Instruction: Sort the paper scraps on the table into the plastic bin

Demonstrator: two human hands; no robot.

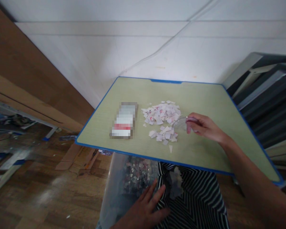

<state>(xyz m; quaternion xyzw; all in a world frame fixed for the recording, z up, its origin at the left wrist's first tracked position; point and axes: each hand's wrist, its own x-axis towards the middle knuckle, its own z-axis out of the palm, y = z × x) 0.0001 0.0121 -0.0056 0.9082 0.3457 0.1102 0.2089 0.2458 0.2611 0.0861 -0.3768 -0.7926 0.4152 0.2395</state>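
Observation:
My right hand [203, 127] is closed on a clear plastic piece [180, 121] over the right part of the table, its far end beside the paper scraps. A large pile of white paper scraps [162, 112] with some red marks lies mid-table, and a smaller pile [164, 134] sits just nearer to me. My left hand [146, 206] is low in the view with its fingers spread, at the edge of the striped cloth [193, 194] and beside a translucent bin [114, 178] holding many small pieces.
The pale green table [200, 95] has a blue rim. A blurred, pixelated flat object [124, 120] lies on its left part. Brown cardboard [33, 70] leans at the left; dark folded panels [271, 95] stand at the right. A white wall is behind.

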